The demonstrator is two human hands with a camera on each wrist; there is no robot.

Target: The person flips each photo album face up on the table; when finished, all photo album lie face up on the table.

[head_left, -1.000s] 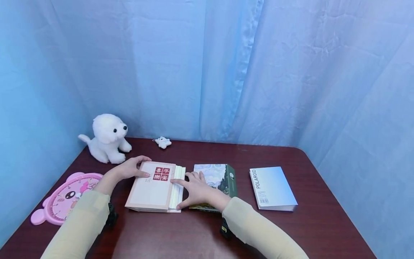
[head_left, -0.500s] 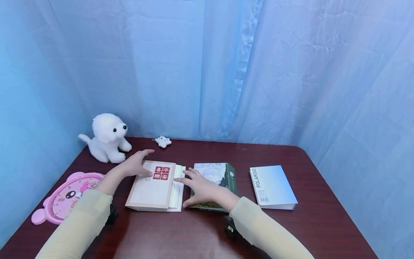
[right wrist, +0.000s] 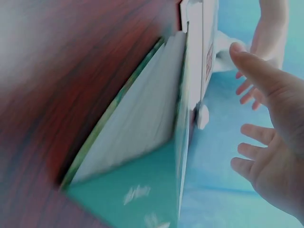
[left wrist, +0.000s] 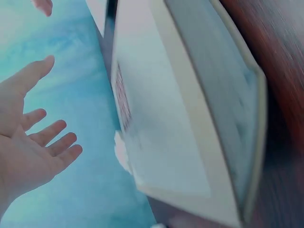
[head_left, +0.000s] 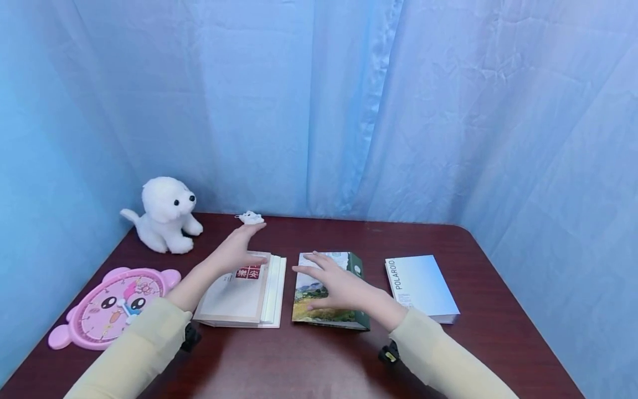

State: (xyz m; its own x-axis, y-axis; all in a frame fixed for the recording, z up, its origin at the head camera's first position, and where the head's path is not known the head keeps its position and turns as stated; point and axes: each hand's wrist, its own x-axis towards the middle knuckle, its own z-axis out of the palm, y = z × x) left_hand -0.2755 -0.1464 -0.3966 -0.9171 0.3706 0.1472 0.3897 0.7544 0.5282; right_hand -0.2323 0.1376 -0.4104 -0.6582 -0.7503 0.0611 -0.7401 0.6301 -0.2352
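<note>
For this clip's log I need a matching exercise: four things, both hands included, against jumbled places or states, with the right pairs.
1. Left hand
2. Right hand
3. Plush dog
4. POLAROID book

A. Rightmost in the row of books
B. Fingers spread over the landscape-covered book
C. Sitting at the table's back left
D. Fingers spread over the red-character book

Pairs: 1-D, 2-B, 3-C, 4-A

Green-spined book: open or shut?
Shut. The green-spined book shows its pages sandwiched edge-on in the right wrist view; from above, its picture cover lies down over them.
</note>
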